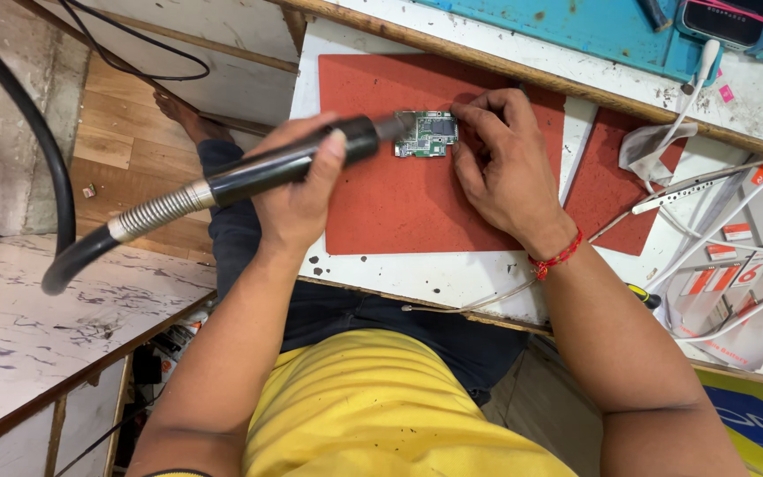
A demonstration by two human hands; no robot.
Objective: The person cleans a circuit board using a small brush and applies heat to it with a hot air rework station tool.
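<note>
A small green circuit board (428,134) lies on a red mat (399,203) on the white worktop. My left hand (298,190) grips a black hot-air wand (298,159) whose nozzle points at the board's left edge; a metal spring and thick black hose (64,203) trail off to the left. My right hand (503,163) rests on the mat, fingertips pressing the board's right edge and holding it in place. A red thread bracelet (558,258) circles that wrist.
A second red mat (615,190) lies to the right, with white cables (717,199), crumpled plastic and printed packaging (744,291) beyond it. A teal surface (593,22) with a phone sits at the back. A marbled shelf (55,309) stands on the left, wooden floor below.
</note>
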